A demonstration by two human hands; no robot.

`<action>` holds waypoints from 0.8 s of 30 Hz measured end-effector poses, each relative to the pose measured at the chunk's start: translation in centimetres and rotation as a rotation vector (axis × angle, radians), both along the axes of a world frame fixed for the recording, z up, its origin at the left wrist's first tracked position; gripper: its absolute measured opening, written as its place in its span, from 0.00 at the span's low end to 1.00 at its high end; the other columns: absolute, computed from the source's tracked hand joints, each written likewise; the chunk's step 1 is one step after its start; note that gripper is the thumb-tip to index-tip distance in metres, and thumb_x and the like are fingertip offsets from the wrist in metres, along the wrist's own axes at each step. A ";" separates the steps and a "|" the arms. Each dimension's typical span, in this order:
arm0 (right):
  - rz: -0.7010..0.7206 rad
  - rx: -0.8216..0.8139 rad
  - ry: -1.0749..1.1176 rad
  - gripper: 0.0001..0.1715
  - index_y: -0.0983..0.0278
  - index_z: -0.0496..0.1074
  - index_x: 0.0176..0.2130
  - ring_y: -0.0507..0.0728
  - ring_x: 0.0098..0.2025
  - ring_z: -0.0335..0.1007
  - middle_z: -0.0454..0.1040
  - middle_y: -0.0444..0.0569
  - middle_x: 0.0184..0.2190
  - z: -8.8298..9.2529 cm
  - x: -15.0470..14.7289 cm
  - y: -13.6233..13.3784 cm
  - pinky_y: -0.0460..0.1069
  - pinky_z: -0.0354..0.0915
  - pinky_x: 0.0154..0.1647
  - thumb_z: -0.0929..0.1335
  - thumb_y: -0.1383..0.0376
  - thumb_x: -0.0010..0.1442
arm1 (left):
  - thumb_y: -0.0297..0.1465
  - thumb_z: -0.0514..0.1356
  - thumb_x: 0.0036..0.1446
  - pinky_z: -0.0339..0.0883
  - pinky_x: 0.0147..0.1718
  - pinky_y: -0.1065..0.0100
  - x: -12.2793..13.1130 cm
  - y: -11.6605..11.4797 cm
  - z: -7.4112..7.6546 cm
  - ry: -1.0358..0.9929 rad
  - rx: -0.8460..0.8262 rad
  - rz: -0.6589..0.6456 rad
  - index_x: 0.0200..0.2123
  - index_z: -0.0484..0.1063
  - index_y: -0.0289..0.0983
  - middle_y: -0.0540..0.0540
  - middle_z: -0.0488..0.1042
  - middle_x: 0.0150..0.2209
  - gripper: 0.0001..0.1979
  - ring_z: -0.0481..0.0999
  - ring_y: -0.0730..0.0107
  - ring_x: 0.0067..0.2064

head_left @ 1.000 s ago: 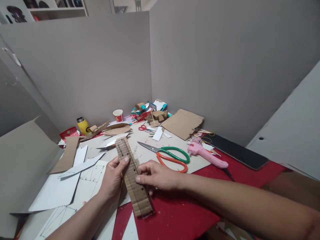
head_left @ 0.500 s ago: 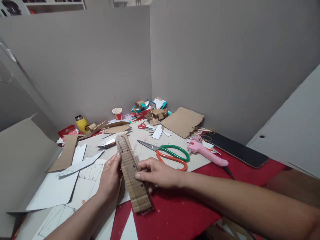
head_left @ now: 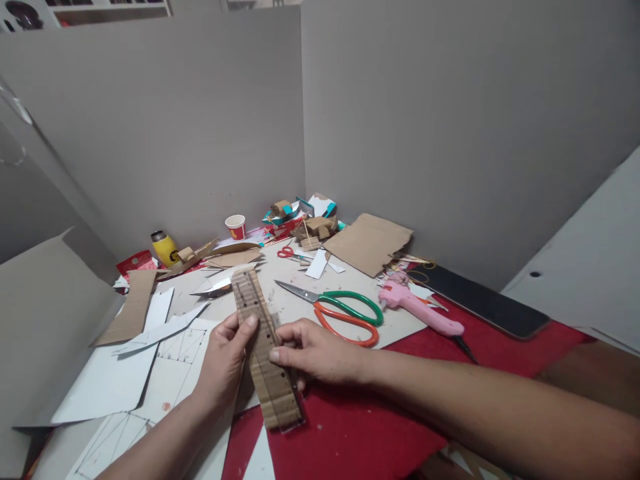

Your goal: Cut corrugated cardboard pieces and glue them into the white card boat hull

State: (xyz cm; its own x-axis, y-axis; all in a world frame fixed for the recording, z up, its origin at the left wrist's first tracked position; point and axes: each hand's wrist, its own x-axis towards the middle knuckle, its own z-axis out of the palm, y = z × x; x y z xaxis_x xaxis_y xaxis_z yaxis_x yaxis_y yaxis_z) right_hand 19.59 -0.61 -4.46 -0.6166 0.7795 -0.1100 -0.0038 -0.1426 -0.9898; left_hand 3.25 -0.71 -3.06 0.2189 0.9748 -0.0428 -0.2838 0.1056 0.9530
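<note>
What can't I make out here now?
Head view:
Back of cardboard strip: faces away.
Most fingertips of left hand: behind cardboard strip.
Labels on the drawing: too small.
Far end of glue gun cord: behind right forearm.
Top of shelf: cut off by upper edge.

Single head-worn view, looking forward and down

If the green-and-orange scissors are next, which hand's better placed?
Right, I'd say: the right hand is nearer the scissors, which lie just beyond it. The left hand is across the cardboard strip. Both hold the strip, so the right must release first.
</note>
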 end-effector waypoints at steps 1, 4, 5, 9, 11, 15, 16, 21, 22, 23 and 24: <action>-0.002 -0.003 0.001 0.20 0.66 0.66 0.29 0.46 0.17 0.64 0.70 0.40 0.21 0.0 0.0 0.0 0.42 0.62 0.19 0.71 0.52 0.51 | 0.36 0.64 0.53 0.66 0.24 0.72 0.0 0.0 -0.1 0.005 -0.004 -0.003 0.35 0.75 0.34 0.48 0.78 0.27 0.11 0.73 0.72 0.24; 0.007 -0.008 -0.002 0.19 0.66 0.66 0.29 0.45 0.19 0.64 0.70 0.41 0.23 -0.1 0.1 0.0 0.42 0.63 0.20 0.71 0.53 0.50 | 0.36 0.65 0.53 0.68 0.25 0.70 0.0 0.0 -0.2 0.016 -0.015 0.002 0.33 0.75 0.34 0.47 0.78 0.27 0.11 0.74 0.70 0.24; 0.011 -0.009 -0.001 0.19 0.67 0.67 0.30 0.45 0.19 0.64 0.71 0.41 0.23 -0.2 0.1 0.1 0.42 0.63 0.20 0.70 0.53 0.51 | 0.36 0.65 0.53 0.68 0.25 0.70 0.0 0.0 -0.3 0.018 -0.019 0.007 0.33 0.75 0.34 0.47 0.78 0.27 0.11 0.74 0.70 0.24; 0.019 -0.011 0.015 0.18 0.67 0.68 0.31 0.45 0.19 0.64 0.70 0.41 0.23 -0.3 0.1 0.3 0.41 0.63 0.19 0.70 0.55 0.50 | 0.37 0.65 0.53 0.69 0.26 0.70 -0.1 0.0 -0.7 0.015 -0.037 0.032 0.36 0.76 0.35 0.47 0.79 0.26 0.11 0.75 0.70 0.24; 0.026 -0.014 0.024 0.17 0.67 0.68 0.31 0.45 0.19 0.63 0.70 0.41 0.23 -0.3 0.2 0.3 0.41 0.63 0.19 0.71 0.56 0.50 | 0.37 0.65 0.53 0.69 0.26 0.69 -0.1 -0.1 -0.8 0.010 -0.046 0.039 0.37 0.76 0.35 0.48 0.79 0.26 0.12 0.76 0.69 0.25; 0.035 -0.016 0.048 0.17 0.68 0.69 0.31 0.45 0.19 0.63 0.71 0.41 0.24 -0.4 0.2 0.3 0.41 0.62 0.19 0.71 0.56 0.50 | 0.37 0.66 0.51 0.70 0.25 0.70 0.2 -0.2 -0.6 0.003 -0.050 0.055 0.37 0.76 0.35 0.47 0.79 0.26 0.13 0.76 0.68 0.26; 0.034 -0.018 0.053 0.17 0.68 0.69 0.31 0.45 0.19 0.63 0.71 0.42 0.24 -0.4 0.2 0.3 0.41 0.62 0.19 0.71 0.56 0.50 | 0.37 0.66 0.51 0.70 0.25 0.70 0.2 -0.3 -0.6 0.001 -0.049 0.058 0.36 0.76 0.35 0.47 0.79 0.27 0.12 0.77 0.68 0.26; 0.025 -0.018 0.070 0.17 0.68 0.69 0.31 0.45 0.19 0.63 0.71 0.41 0.23 -0.4 0.1 0.3 0.41 0.62 0.18 0.72 0.56 0.49 | 0.37 0.66 0.51 0.70 0.26 0.69 0.3 -0.3 -0.4 -0.003 -0.049 0.063 0.36 0.76 0.35 0.47 0.79 0.27 0.12 0.77 0.67 0.27; 0.023 -0.018 0.067 0.17 0.68 0.69 0.31 0.45 0.18 0.63 0.71 0.41 0.23 -0.4 0.1 0.3 0.41 0.62 0.18 0.72 0.56 0.49 | 0.37 0.66 0.51 0.70 0.26 0.69 0.3 -0.3 -0.4 -0.002 -0.051 0.065 0.36 0.76 0.35 0.47 0.79 0.27 0.12 0.77 0.67 0.27; 0.023 -0.019 0.061 0.17 0.68 0.69 0.31 0.45 0.18 0.62 0.70 0.41 0.23 -0.4 0.2 0.3 0.42 0.62 0.19 0.72 0.56 0.49 | 0.37 0.66 0.51 0.70 0.26 0.69 0.3 -0.3 -0.4 -0.001 -0.054 0.067 0.37 0.76 0.35 0.47 0.79 0.27 0.13 0.77 0.67 0.27; 0.022 -0.020 0.056 0.17 0.68 0.69 0.31 0.45 0.18 0.62 0.70 0.41 0.22 -0.3 0.2 0.2 0.42 0.61 0.19 0.72 0.56 0.50 | 0.37 0.66 0.50 0.70 0.26 0.69 0.3 -0.3 -0.4 0.000 -0.058 0.070 0.36 0.76 0.35 0.47 0.79 0.27 0.13 0.77 0.66 0.27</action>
State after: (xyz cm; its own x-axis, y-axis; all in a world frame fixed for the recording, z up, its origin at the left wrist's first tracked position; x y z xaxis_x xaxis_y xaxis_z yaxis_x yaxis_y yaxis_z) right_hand 19.78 -0.39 -4.76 -0.6390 0.7639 -0.0906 -0.0553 -0.1630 -0.9851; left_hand 3.53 -1.00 -3.50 0.1500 0.9836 -0.0999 -0.2929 0.1407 0.9457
